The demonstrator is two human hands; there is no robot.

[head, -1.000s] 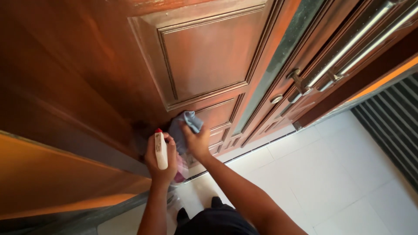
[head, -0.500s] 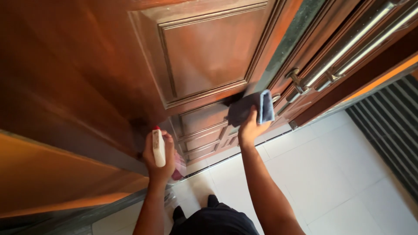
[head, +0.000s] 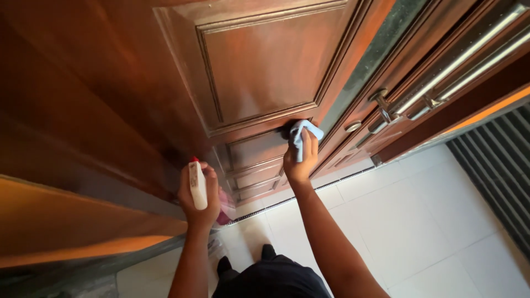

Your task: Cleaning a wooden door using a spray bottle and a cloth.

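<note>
Your right hand (head: 300,161) holds a blue cloth (head: 301,134), with its fingers (head: 312,144) curled tight around it. You press the cloth flat on the brown wooden door (head: 259,72), right at the lower corner of the big square panel. Your left hand (head: 197,194) is lower down, near the bottom of the door. Its fingers wrap around a white spray bottle (head: 197,184) with a red top. The bottle stands upright, close to the door. Shiny metal handles (head: 441,83) sit to the right of the cloth.
</note>
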